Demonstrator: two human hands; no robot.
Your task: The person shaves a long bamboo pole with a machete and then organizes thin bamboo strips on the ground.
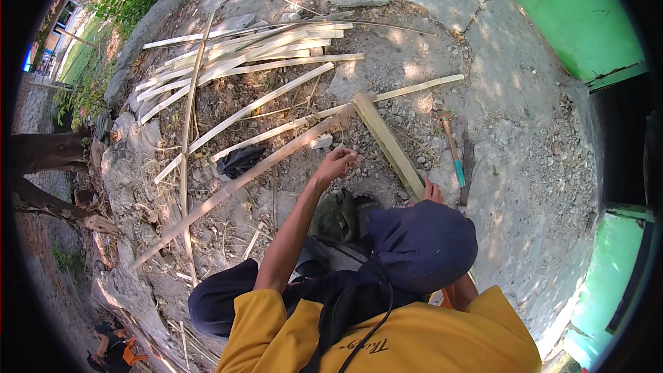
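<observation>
My right hand grips the near end of a wide split bamboo piece, partly hidden behind my raised knee. The far end of this piece lies over long narrow bamboo strips. To its left, my left hand hovers above the ground with fingers pinched together; I cannot make out what is in them. A long bamboo strip runs diagonally just beyond and left of that hand. Close by are a pale stone-like chunk and a crumpled black plastic bag.
More pale bamboo strips are piled at far left, with one pole across them. A hammer with a teal grip lies right, beside a dark flat bar. Tree trunks stand left; a green wall is at right.
</observation>
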